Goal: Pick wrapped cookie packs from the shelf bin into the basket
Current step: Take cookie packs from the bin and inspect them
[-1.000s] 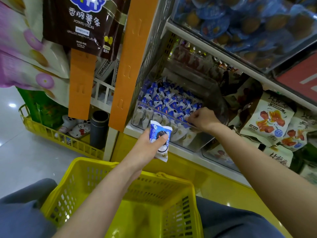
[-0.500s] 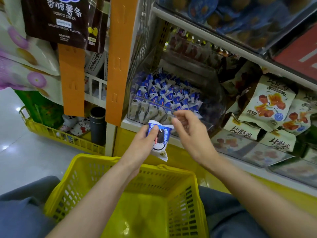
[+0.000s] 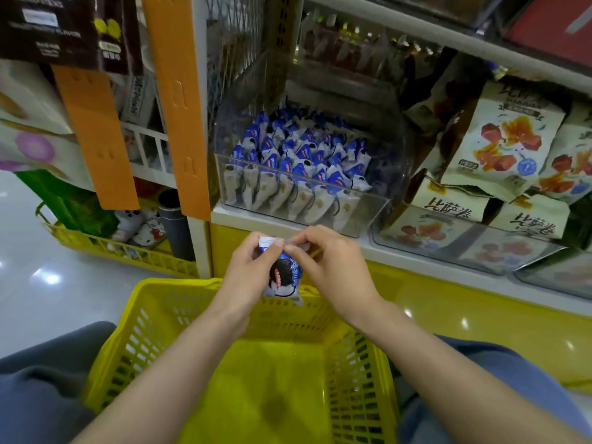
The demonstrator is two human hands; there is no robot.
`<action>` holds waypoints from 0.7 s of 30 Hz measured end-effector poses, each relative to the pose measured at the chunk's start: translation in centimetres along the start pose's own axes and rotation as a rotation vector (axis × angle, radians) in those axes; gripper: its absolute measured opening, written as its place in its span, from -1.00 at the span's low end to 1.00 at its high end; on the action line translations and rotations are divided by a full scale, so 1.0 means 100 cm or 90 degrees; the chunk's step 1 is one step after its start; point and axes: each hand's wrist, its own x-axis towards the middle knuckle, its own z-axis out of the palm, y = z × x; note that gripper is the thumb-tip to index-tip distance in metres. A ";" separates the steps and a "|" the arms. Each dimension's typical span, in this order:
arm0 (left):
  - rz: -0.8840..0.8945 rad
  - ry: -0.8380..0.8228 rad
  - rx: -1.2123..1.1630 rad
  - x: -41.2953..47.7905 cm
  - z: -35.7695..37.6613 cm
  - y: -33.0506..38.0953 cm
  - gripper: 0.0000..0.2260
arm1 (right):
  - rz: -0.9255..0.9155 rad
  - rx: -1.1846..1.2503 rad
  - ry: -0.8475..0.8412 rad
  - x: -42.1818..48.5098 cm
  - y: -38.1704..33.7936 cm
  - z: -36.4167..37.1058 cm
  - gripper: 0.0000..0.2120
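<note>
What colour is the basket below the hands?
Yellow basket, seen best in the head view.

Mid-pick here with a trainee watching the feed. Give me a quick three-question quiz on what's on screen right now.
1. True or false: the cookie pack already lies on the floor of the yellow basket.
2. Which fingers are on the pack? A) left hand only; B) right hand only; C) both hands.
3. Fill in: on the shelf, the clear bin of blue-and-white packs stands to the person's ___ of the cream snack bags.

Key
1. False: it is held in the air above the basket's far rim.
2. C: both pinch it near its top seam.
3. left
</note>
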 end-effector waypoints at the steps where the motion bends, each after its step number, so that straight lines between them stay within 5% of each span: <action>1: -0.012 0.004 -0.007 0.000 0.001 -0.001 -0.85 | -0.035 -0.051 0.006 -0.001 0.000 0.000 -0.95; 5: -0.064 -0.022 -0.042 0.001 0.000 -0.002 -0.81 | -0.007 -0.006 0.020 0.001 0.003 -0.003 -0.94; 14: -0.004 0.000 -0.145 0.003 -0.006 0.002 -0.72 | 0.418 0.567 0.032 0.009 -0.001 -0.015 -0.88; 17: 0.055 0.068 -0.135 0.003 -0.008 0.004 -0.85 | 0.444 0.533 -0.078 0.005 -0.002 -0.013 -0.88; 21: 0.104 0.120 -0.111 0.004 -0.012 0.007 -0.91 | 0.334 0.277 -0.228 0.005 -0.004 -0.015 -0.74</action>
